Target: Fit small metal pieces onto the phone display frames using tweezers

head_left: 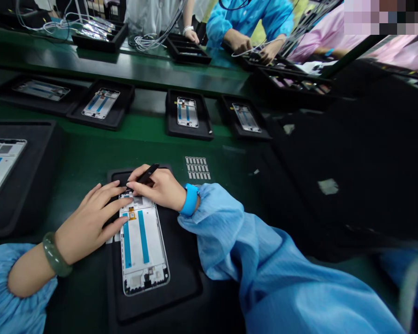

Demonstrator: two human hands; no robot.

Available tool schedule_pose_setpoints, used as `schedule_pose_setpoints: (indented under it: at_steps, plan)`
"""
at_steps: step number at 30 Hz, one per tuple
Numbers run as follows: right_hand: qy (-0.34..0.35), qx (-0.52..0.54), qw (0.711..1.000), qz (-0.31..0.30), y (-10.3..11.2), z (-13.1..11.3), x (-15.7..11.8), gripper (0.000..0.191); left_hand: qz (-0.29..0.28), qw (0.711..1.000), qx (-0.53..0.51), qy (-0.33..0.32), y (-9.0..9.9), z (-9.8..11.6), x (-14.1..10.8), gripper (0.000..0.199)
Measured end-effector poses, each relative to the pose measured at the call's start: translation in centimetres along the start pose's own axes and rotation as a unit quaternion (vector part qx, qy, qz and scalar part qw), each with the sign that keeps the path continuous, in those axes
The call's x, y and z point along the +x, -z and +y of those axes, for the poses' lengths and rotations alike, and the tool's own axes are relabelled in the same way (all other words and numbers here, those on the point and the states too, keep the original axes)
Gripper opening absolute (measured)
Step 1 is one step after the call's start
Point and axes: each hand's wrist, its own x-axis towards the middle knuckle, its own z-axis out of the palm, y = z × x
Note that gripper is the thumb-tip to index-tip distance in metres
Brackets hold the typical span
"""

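Observation:
A silver phone frame [153, 246] with two blue strips and an orange flex cable [131, 213] lies in a black foam tray [181, 283]. My left hand [97, 211] is spread along its upper left edge, fingertips touching the frame. Pinched in my right hand [163, 188] is a black pen-like tool [148, 173], its lower end at the frame's top edge. The tip is hidden by my fingers. Just right of that hand, a sheet of small pale stickers [198, 168] lies on the green bench.
Black trays with phone frames [187, 112] line the far side of the bench [90, 144]. A larger tray [38, 185] stands at left, and black sheeting [351, 153] covers the right. Co-workers' hands [238, 41] and cables are across the bench.

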Motion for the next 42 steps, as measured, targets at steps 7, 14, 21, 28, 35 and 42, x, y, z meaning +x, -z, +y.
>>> schedule_pose_setpoints:
  at_steps: [7,14,21,28,35,42]
  plan:
    - [0.08,-0.067,0.994,0.016,-0.2,0.1,-0.3,0.017,-0.005,1.0,0.002,0.001,0.1,0.1,0.1,0.036]
    - [0.089,-0.071,0.993,0.009,-0.3,-0.1,-0.3,0.017,-0.003,1.0,0.013,0.001,0.1,0.2,0.0,0.043]
    - [0.058,-0.063,0.996,-0.012,-0.4,-0.7,-0.6,0.016,-0.004,1.0,0.026,0.004,0.1,0.1,0.1,0.044]
    - [-0.156,0.268,0.937,0.161,0.2,0.2,0.6,0.027,-0.011,1.0,0.014,0.004,0.2,0.5,-0.1,0.04]
    - [-0.192,0.347,0.897,0.196,0.5,0.3,1.2,0.034,0.012,0.986,0.137,0.091,4.7,-1.5,4.3,0.05]
    - [-0.192,0.373,0.891,0.174,0.2,0.9,1.1,0.038,-0.08,0.937,0.264,0.213,5.5,-11.1,14.0,0.032]
